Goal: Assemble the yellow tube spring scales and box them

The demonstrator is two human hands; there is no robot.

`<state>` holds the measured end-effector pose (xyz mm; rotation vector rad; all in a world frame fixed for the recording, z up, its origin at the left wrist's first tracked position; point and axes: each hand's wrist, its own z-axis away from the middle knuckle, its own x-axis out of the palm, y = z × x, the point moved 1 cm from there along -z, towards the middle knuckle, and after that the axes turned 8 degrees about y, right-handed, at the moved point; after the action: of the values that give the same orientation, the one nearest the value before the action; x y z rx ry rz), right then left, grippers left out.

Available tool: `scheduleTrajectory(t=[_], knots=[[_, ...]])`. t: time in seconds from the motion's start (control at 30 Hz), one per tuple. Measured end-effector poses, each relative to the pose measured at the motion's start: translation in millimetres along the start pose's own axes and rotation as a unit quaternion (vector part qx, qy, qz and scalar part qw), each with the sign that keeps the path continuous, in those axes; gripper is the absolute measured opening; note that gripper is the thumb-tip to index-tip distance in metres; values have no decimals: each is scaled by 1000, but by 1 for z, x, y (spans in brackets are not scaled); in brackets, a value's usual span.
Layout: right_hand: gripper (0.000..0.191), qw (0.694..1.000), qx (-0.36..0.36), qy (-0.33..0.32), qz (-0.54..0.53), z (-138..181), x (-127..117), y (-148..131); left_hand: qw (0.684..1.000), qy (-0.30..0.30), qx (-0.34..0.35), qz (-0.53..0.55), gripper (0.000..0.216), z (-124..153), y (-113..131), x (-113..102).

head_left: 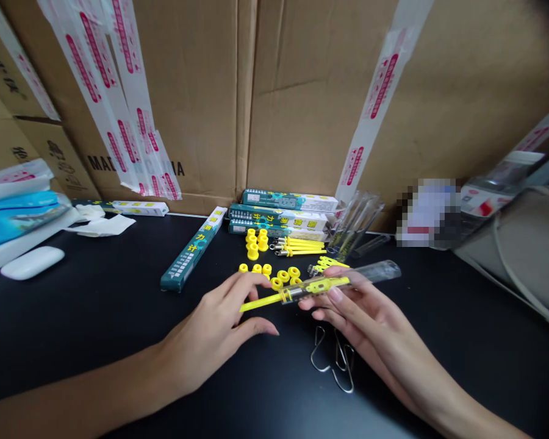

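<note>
Far left, white case [32, 263] on the black table, well apart from the work. Then a green-and-white box [194, 250], lying flat.

Left hand [213, 323]: thumb and fingers parted, outer end of a yellow rod [260, 302] between them; whether they touch it, I cannot tell. If that end goes unsupported, the rod could slide out should the tube tip that way.

Yellow collars [277, 283] just beyond; a careless knuckle could set 1 rolling.

Clear tube [379, 272] held above the table between the 2 hands, rod in its left end, yellow plate [322, 285] inside. Pushed askew, the rod might jam.

Wire hooks [342, 381] lie below.

Right hand [370, 311]: thumb and fingers closed around the tube. Smooth plastic; a loose grip could let it twist.
</note>
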<state>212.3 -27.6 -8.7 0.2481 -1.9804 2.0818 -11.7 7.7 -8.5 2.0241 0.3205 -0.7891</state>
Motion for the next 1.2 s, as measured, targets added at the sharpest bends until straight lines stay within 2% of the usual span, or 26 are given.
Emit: scheduleTrajectory(t=[0.1,0.2,0.3,0.47,0.63,0.77,0.9,1.1,1.2], knots=[[24,1000,3,-4,7,0,0,1,1000,4,0,21,50,0,0,-1],[25,1000,4,2,6,1,0,1,997,-17,15,74,43,0,2,-4],[26,1000,7,11,-3,1,-1,0,988,-32,-9,151,39,-1,3,-7],[28,999,15,33,-19,-1,1,-2,971,1,-53,234,28,-6,-3,-2],[28,999,11,35,-29,-1,1,-2,976,10,-78,202,18,-8,-13,6],[26,999,14,38,-37,-1,0,-2,986,24,-70,147,25,-5,-14,4],[23,998,30,38,-43,-3,-1,-1,980,-29,-24,194,28,-1,-4,-2],[24,998,46,31,-43,-2,-1,0,949,-97,-38,297,29,-1,3,-4],[21,997,54,30,-45,-1,-1,0,947,-118,-48,294,31,-2,1,-5]])
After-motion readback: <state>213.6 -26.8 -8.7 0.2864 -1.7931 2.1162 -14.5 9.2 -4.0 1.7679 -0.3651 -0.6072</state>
